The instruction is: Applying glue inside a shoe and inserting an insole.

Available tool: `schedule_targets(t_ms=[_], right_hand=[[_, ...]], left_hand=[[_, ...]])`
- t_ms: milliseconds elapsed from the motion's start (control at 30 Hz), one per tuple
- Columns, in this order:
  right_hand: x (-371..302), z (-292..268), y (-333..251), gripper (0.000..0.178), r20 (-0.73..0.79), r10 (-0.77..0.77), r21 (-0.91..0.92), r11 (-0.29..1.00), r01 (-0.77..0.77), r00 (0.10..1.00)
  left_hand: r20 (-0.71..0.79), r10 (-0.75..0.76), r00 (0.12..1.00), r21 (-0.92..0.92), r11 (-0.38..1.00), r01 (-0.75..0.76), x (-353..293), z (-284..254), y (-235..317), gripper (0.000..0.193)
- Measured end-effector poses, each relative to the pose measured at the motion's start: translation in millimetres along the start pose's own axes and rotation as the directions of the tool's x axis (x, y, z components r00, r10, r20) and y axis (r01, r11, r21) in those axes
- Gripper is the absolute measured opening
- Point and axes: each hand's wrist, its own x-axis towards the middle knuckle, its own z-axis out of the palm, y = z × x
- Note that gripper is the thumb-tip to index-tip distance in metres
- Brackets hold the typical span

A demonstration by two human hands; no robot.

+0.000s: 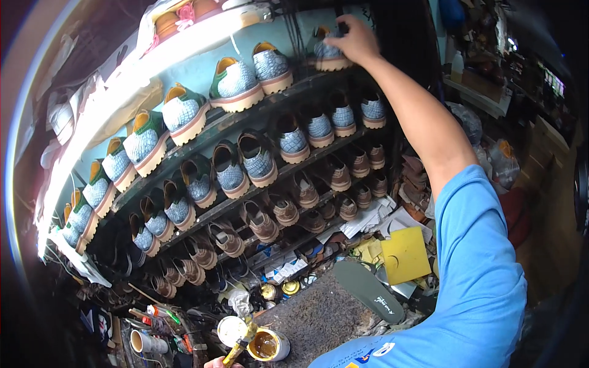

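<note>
On the top shelf my right hand (358,44), slightly blurred, curls its thumb and fingers round the upper part of a blue scale-patterned shoe (332,59) with a pale chunky sole. The shoe's far side is hidden from me. At the lower edge, my left hand (216,363) is mostly cut off, its fingers closed on a glue-caked brush (235,351). The brush's upper end is beside a white tub (282,347) that holds amber-brown glue. A round white lid (232,331) lies just left of it.
Blue shoes (238,80) line the upper shelves, brown shoes (261,222) the lower ones. A green insole (368,291) lies on the dark worn bench (313,313), near a yellow sheet (406,255). At lower left are a cup (147,341) and small tools. Bags and boxes crowd the right.
</note>
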Motion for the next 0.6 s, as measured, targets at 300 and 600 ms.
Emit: schedule_targets(t_ms=[300, 600], right_hand=[[38, -37, 88, 0.074, 0.428, -0.046, -0.416, 0.876, 0.242, 0.902], [-127, -180, -32, 0.062, 0.451, -0.286, 0.47, 0.881, 0.048, 0.846]], left_hand=[[0.066, -0.02, 0.998, 0.024, 1.0, 0.019, 8, -22, -35, 0.017], [-0.018, 0.097, 0.995, -0.009, 0.995, -0.097, 13, -32, -27, 0.017]])
